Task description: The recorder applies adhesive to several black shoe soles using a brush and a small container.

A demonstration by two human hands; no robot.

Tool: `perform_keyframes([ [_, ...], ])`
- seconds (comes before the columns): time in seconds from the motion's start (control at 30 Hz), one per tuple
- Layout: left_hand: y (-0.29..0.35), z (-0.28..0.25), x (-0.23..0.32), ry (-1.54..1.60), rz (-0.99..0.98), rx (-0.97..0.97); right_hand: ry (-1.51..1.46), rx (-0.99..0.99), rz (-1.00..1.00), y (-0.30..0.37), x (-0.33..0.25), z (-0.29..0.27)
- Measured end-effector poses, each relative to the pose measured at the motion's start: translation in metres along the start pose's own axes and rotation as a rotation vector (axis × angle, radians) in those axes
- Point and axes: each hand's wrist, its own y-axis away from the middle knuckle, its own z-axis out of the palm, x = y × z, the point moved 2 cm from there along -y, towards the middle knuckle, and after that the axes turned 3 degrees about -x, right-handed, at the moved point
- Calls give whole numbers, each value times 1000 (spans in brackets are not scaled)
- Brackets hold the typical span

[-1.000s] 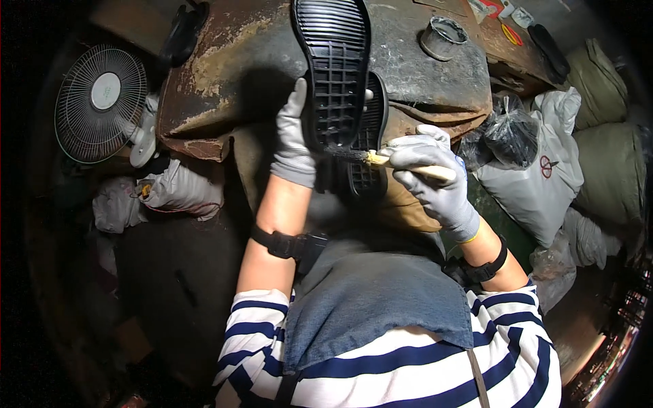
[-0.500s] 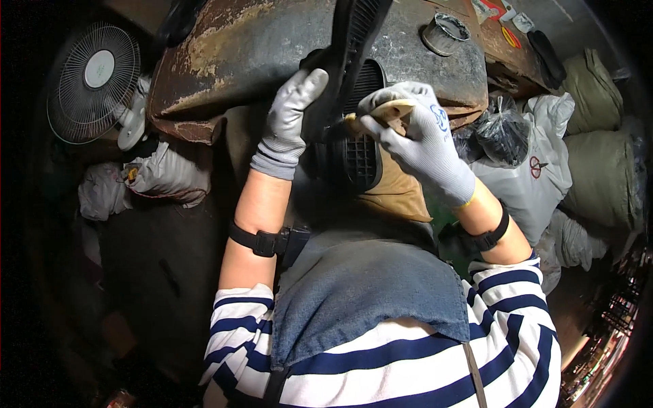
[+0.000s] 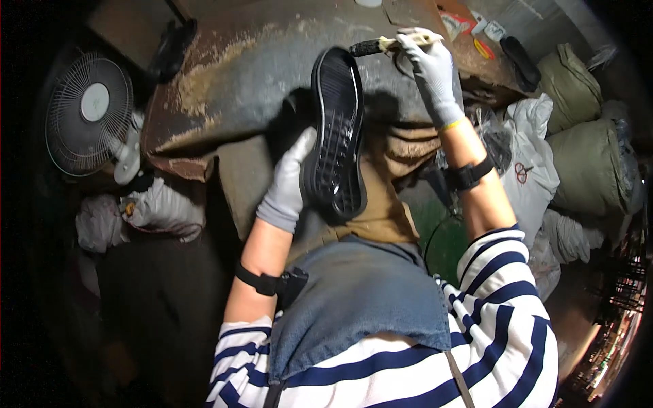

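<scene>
Across the wearer's lap, a faded blue denim apron lies in soft folds, with coarse brown cloth bunched just beyond it. Above this cloth is a black, moulded shoe sole, its smooth rim enclosing glossy ribs in a grid toward the near end and fine crosswise ridges toward the far end. The left hand, in a pale grey knitted glove, grips its left edge with the thumb against the rim; the other fingers are hidden behind it, so their spread cannot be told. The right hand, gloved alike, pinches the pale handle of a brush, whose dark, clotted bristles are at the sole's far tip; whether they touch is unclear. Behind stretches a scuffed workbench, grey and rust-brown with flaking tan patches. Crumpled white sacks and a round wire-caged fan stand left; to the right are a glossy white plastic bag and plump olive bundles.
</scene>
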Motion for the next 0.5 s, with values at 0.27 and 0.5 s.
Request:
perform_keyframes([
  [0.27,11,17,-13,262,-73,-101,-409,-44,272,51,4,23],
  [0.5,8,14,-5,205,-78,-55,-318,-255,210,90,-47,26],
])
